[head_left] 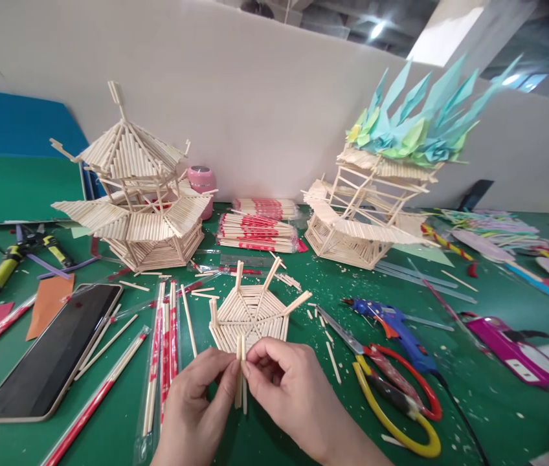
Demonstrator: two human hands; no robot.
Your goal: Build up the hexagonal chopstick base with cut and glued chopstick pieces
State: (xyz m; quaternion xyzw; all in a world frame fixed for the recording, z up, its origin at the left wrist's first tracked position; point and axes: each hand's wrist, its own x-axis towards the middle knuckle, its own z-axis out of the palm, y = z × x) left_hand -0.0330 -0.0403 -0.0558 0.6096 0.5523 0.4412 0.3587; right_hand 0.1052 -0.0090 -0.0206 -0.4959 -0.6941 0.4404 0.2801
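Observation:
My left hand point(195, 400) and my right hand point(290, 388) meet at the near edge of the green table point(473, 382). Both pinch a pair of short wooden sticks point(241, 375) held upright side by side. Just beyond the sticks lies a flat hexagonal panel of glued sticks point(251, 314) with several stubs pointing up from its rim. The sticks touch or nearly touch the panel's near edge.
A stick pagoda point(136, 200) stands at back left, a second stick model topped with green paper wings point(376, 194) at back right. Wrapped chopstick packs point(255, 232), loose chopsticks point(164, 343), a phone point(51, 353), pliers point(17, 252), scissors point(391, 388), a blue glue gun point(401, 330).

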